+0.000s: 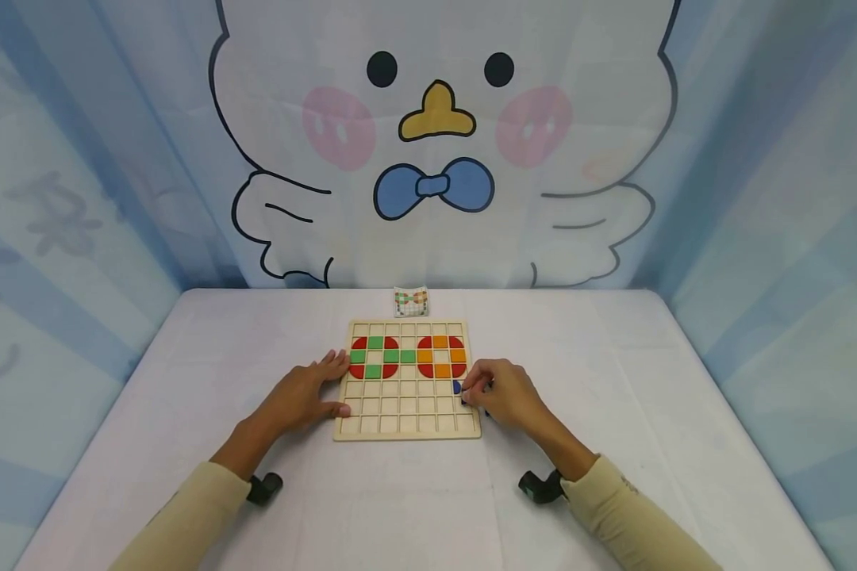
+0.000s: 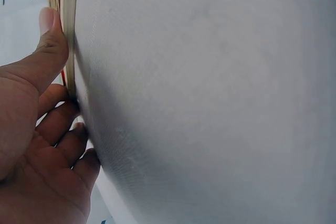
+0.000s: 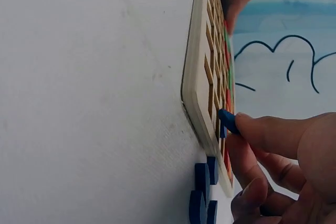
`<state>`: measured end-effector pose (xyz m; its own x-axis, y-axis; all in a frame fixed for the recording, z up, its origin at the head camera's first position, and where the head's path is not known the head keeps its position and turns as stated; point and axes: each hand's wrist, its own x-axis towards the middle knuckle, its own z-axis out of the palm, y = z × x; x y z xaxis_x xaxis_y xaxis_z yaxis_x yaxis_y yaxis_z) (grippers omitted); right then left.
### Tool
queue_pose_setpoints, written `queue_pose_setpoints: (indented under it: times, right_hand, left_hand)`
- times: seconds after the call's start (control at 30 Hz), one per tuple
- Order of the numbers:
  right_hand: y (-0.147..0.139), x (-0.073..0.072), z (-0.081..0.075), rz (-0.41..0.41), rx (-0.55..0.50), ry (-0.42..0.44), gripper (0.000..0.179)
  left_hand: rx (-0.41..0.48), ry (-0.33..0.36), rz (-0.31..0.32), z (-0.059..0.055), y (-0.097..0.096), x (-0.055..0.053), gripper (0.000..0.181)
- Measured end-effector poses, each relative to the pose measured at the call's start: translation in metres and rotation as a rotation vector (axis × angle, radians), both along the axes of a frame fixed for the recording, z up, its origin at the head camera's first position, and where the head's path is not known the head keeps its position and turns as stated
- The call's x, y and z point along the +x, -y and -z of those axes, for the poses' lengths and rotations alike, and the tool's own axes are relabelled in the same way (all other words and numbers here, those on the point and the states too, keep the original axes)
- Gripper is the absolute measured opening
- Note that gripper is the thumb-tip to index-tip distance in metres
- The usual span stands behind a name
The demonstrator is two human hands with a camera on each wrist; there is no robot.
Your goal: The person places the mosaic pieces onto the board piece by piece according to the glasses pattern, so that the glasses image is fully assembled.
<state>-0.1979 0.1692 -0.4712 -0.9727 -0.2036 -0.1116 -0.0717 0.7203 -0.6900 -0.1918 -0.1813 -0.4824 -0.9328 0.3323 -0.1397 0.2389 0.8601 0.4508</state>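
Observation:
A square wooden grid board (image 1: 409,436) lies on the white table, with red quarter-round tiles and green and orange square tiles set in its upper rows. My left hand (image 1: 307,396) rests at the board's left edge, its thumb and fingers touching the rim. In the right wrist view, my right hand (image 3: 278,156) pinches a blue tile (image 3: 229,121) between thumb and finger, over the board's right side. Another blue tile (image 1: 457,387) sits in a cell just below the red and orange ring.
Several loose blue tiles (image 3: 198,182) stand on the table beside the board's right edge, partly behind my right hand in the head view. A small patterned card (image 1: 410,302) lies beyond the board's far edge. A printed curtain (image 1: 436,238) hangs behind the table.

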Motion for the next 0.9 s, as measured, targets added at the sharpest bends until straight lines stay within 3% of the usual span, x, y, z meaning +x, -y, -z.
queue_pose_setpoints:
  times: [0.43, 0.9]
  right_hand:
    - [0.012, 0.009, 0.005, 0.015, 0.067, -0.032, 0.015]
    - [0.002, 0.003, -0.003, 0.077, 0.069, -0.048, 0.012]
  left_hand:
    - [0.005, -0.004, 0.002, -0.002, 0.0, 0.001, 0.098]
    - [0.0, 0.004, -0.007, -0.003, -0.001, 0.001, 0.098]
